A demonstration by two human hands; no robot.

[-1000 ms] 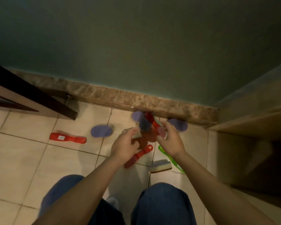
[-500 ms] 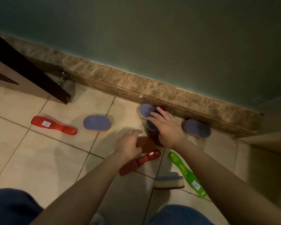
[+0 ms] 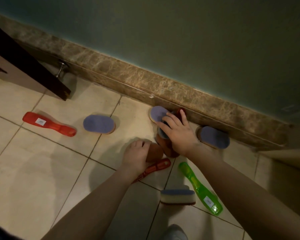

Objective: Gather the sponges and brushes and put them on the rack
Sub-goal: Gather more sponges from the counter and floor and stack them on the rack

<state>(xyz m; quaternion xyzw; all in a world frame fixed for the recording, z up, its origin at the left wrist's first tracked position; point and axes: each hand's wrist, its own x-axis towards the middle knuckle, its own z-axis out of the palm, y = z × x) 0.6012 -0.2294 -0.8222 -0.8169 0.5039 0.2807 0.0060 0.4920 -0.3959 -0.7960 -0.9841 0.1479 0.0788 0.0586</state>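
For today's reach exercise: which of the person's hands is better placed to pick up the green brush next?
Probably the right hand: the green brush lies on its side, just below its forearm. The left hand already rests on a brown sponge.

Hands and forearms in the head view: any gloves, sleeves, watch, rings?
None show. The left hand and right hand are bare, without gloves. Both forearms are bare as far as the frame shows them, with no sleeve edge in view. No watch, band or ring shows, though the light is dim.
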